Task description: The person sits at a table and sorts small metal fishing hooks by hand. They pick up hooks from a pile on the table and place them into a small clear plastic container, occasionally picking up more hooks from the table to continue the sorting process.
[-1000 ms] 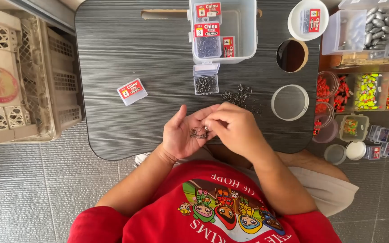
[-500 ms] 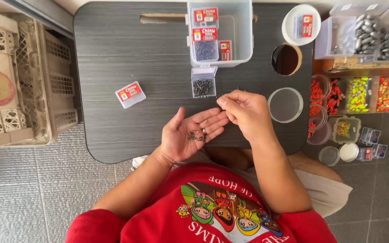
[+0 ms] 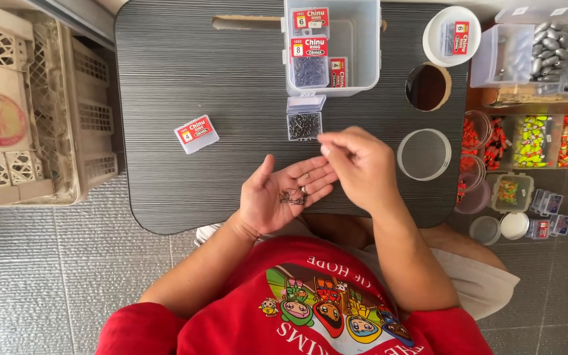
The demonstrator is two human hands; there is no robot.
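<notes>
My left hand [image 3: 277, 194] lies palm up over the near edge of the dark grey table [image 3: 165, 79], cupping a small heap of metal hooks [image 3: 292, 196]. My right hand [image 3: 359, 167] hovers just right of it with thumb and forefinger pinched together near the small open clear hook box [image 3: 304, 125]; whether a hook is between the fingertips is too small to tell. A closed small red-and-white hook box [image 3: 196, 133] lies alone to the left.
A clear plastic bin [image 3: 363, 46] with hook boxes stands at the table's back. A clear round lid [image 3: 424, 154], a dark cup [image 3: 427, 87] and a white tub [image 3: 451, 34] sit right. Trays of colourful lures [image 3: 534, 141] and a plastic crate [image 3: 41, 112] flank the table.
My right hand has lifted off the left palm and moved up and right toward the open hook box. The left hand has opened flatter, showing the hooks.
</notes>
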